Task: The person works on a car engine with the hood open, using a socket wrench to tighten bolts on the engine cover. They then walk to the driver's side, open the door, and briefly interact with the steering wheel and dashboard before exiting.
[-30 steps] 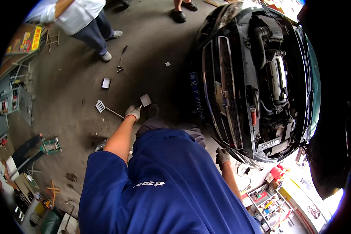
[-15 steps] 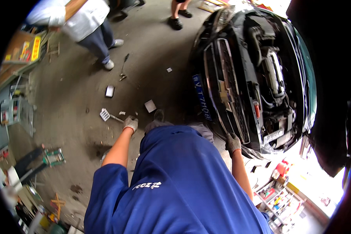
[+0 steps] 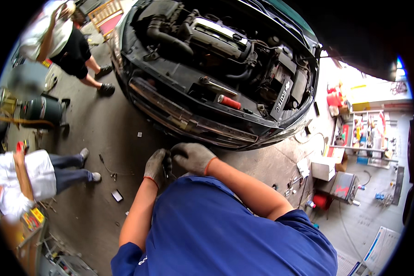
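Both gloved hands have been brought together below the car's front bumper (image 3: 193, 126); the left hand (image 3: 157, 166) and right hand (image 3: 192, 157) are curled around a small, unclear part, kept steady.

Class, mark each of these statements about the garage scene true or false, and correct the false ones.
1. Both hands, left gloved hand and right gloved hand, wear grey gloves. True.
2. The hands are far apart. False: they meet in front of the chest.
3. The dark car with an exposed engine bay has its bonnet shut. False: the engine shows.
4. A red cylinder lies in the car's front. True.
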### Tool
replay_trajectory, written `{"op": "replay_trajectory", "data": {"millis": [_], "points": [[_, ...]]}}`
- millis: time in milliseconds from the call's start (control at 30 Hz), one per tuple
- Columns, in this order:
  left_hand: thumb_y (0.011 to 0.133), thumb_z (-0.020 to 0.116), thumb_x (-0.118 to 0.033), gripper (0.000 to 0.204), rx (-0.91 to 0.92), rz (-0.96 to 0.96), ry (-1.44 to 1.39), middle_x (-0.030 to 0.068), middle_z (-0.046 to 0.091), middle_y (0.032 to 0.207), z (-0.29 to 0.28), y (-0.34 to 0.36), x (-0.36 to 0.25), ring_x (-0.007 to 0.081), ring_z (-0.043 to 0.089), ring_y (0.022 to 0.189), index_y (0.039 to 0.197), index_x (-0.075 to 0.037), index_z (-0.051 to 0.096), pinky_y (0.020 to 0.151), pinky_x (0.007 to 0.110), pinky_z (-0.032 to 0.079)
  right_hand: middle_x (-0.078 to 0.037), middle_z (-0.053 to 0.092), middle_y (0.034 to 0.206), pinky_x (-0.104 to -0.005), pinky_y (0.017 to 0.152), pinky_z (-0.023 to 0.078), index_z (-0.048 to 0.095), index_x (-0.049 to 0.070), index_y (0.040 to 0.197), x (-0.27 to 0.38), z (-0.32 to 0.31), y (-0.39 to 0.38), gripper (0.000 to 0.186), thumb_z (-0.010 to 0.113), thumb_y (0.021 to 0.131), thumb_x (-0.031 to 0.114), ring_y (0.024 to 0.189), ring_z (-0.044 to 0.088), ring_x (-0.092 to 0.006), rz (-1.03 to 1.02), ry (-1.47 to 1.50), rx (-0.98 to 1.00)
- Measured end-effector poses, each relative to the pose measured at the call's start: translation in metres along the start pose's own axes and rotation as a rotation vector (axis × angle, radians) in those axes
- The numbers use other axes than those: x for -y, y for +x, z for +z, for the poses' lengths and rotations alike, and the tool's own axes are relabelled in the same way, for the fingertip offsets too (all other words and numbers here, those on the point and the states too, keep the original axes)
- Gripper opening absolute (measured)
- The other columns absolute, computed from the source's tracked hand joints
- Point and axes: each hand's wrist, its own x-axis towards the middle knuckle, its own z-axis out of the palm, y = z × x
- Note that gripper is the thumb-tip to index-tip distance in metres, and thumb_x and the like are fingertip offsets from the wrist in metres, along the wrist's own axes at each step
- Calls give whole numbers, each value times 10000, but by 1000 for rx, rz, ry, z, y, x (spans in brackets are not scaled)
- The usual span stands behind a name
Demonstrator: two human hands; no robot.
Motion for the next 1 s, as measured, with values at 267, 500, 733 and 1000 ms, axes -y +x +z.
{"op": "replay_trajectory", "data": {"millis": [267,500,733,1000], "points": [[1143,542,-219,169,-255,-291,25,32,613,820,9,38,-11,176,606,668,1206,-94,636,563,346,522,-224,783,1192,-481,1045,583,767,79,1274,-173,-206,95,341,659,1022,281,1166,742,-395,418,-311,-324],[1129,500,-122,189,-319,-308,-56,71,629,894,27,40,-25,215,629,724,1269,-66,613,626,373,560,-195,745,1280,-480,1043,597,734,100,1341,-234,-214,225,396,698,947,90,1267,711,-373,226,-754,-170],[1116,528,-99,249,-308,-206,-172,81,626,944,34,34,-62,203,617,758,1352,-46,587,649,348,556,-266,771,1263,-496,1020,593,717,48,1302,-206,-236,250,395,724,958,241,1199,749,-411,353,-469,-65],[1111,538,-63,316,-189,13,-293,78,636,1027,67,48,-145,186,616,842,1427,-55,553,715,320,566,-275,765,1106,-486,952,587,719,36,1256,3,-179,128,471,690,1036,452,1064,744,-445,4,-76,254]]}}
